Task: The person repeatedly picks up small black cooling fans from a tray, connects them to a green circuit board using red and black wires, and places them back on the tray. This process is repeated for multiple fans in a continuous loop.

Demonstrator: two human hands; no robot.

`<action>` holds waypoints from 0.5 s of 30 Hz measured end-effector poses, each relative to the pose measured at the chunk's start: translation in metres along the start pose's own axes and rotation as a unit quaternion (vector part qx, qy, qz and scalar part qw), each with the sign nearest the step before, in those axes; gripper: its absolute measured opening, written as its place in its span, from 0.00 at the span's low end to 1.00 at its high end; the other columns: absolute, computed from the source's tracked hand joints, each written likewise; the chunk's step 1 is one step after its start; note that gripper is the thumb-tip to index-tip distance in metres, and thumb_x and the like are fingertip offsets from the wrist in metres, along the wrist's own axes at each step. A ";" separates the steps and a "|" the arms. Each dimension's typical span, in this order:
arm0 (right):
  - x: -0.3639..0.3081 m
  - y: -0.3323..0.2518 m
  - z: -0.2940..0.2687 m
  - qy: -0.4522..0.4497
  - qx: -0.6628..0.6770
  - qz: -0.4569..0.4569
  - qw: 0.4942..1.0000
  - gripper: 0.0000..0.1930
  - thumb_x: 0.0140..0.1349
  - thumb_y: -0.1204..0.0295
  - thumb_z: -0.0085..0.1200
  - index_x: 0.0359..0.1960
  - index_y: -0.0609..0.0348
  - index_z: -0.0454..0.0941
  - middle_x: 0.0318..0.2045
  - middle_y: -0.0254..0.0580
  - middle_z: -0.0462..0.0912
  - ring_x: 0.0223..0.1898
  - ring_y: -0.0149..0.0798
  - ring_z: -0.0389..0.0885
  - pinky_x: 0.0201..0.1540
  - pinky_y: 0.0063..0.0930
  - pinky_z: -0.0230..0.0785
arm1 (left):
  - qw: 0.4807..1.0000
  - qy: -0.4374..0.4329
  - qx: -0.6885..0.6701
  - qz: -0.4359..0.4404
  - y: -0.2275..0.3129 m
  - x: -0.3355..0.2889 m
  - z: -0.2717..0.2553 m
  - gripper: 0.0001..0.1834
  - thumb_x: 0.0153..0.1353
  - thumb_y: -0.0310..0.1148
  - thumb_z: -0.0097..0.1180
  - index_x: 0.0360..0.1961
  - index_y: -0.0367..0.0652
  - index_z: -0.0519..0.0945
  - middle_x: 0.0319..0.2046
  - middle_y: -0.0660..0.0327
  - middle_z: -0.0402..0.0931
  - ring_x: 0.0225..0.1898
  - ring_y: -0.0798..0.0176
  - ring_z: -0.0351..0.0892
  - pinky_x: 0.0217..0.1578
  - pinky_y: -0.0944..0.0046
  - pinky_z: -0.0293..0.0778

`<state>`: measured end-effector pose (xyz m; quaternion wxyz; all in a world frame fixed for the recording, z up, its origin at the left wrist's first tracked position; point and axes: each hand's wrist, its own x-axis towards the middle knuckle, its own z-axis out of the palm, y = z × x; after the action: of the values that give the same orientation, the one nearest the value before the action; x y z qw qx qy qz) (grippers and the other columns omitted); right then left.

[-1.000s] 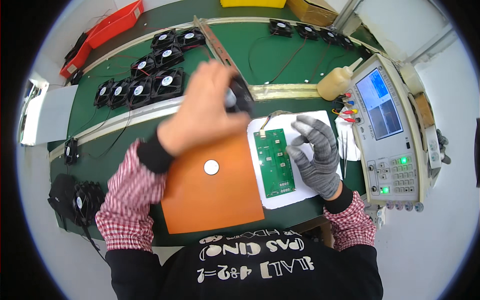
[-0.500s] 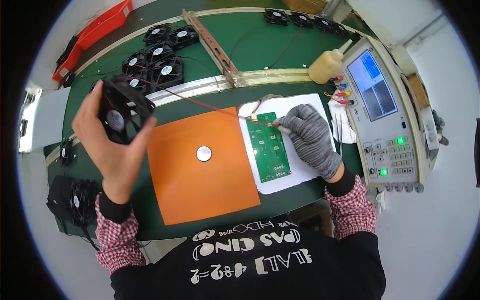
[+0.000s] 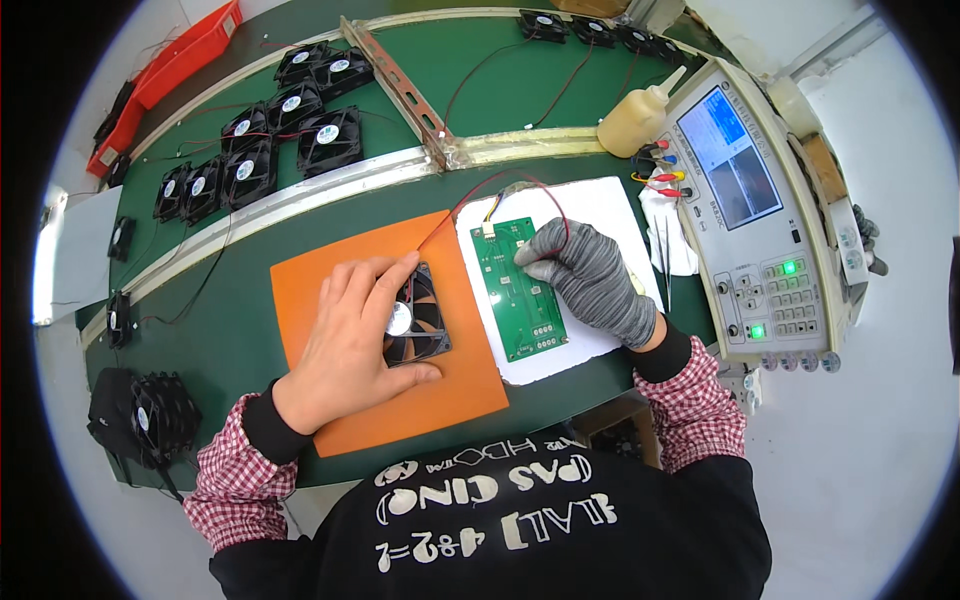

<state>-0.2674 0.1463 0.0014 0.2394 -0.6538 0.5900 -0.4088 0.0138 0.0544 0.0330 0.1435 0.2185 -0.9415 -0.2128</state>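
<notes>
A black square cooling fan [image 3: 427,318] with a round pale label lies on the orange mat [image 3: 440,405]. Bare and curved round the fan's left side, my left hand [image 3: 343,335] has its fingers along the top and its thumb at the lower edge. The fan's thin red wire [image 3: 500,173] arcs over to my right hand [image 3: 590,285], which wears a grey knit glove and pinches the wire's end; the glove hides the plug. Those fingers hover over the right side of a green circuit board [image 3: 515,300], which rests on a white pad [image 3: 612,205].
To the right stands a test instrument [image 3: 765,230] with a lit screen. A cream squeeze bottle [image 3: 632,122], clip leads, tweezers [image 3: 663,260] and a white cloth sit beside it. Several more fans [image 3: 330,140] lie beyond a metal rail [image 3: 300,190]. Red bins [image 3: 185,55] are far left.
My left hand has brought the fan down from the left onto the orange mat, over its round white spot. My right hand has shifted slightly left and down with the wire's end.
</notes>
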 end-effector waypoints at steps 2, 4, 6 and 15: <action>0.000 -0.001 -0.002 -0.018 -0.066 -0.047 0.997 0.08 0.54 0.79 0.59 0.35 0.55 0.82 0.33 0.40 0.81 0.39 0.45 0.81 0.44 0.37 0.72 | 1.000 0.001 0.011 0.006 0.001 0.002 0.000 0.58 0.32 0.41 0.78 0.66 0.39 0.63 0.55 0.49 0.65 0.56 0.43 0.63 0.59 0.48 0.61; -0.002 0.002 -0.003 -0.028 -0.154 -0.117 0.981 0.11 0.52 0.81 0.57 0.36 0.52 0.81 0.35 0.37 0.79 0.41 0.44 0.79 0.44 0.40 0.69 | 1.000 0.006 0.026 0.008 0.001 0.002 0.001 0.58 0.32 0.41 0.78 0.66 0.38 0.62 0.54 0.49 0.66 0.55 0.43 0.63 0.58 0.48 0.60; -0.002 0.005 -0.001 -0.027 -0.184 -0.138 0.973 0.13 0.49 0.82 0.56 0.36 0.49 0.81 0.35 0.35 0.78 0.43 0.43 0.77 0.43 0.41 0.66 | 0.999 0.013 0.030 0.002 0.000 0.001 0.002 0.58 0.31 0.41 0.78 0.66 0.37 0.63 0.53 0.48 0.66 0.55 0.42 0.64 0.58 0.48 0.60; 0.000 0.013 -0.001 -0.021 -0.092 -0.113 0.989 0.09 0.52 0.80 0.58 0.34 0.50 0.83 0.31 0.37 0.81 0.38 0.44 0.81 0.42 0.38 0.74 | 0.966 0.139 0.188 0.109 0.027 -0.007 -0.023 0.45 0.38 0.42 0.74 0.59 0.34 0.71 0.52 0.49 0.74 0.49 0.44 0.73 0.52 0.51 0.67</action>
<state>-0.2754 0.1436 -0.0080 0.1429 -0.7440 0.5422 -0.3633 0.0188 0.0723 0.0640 0.2515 0.1654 -0.9535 0.0177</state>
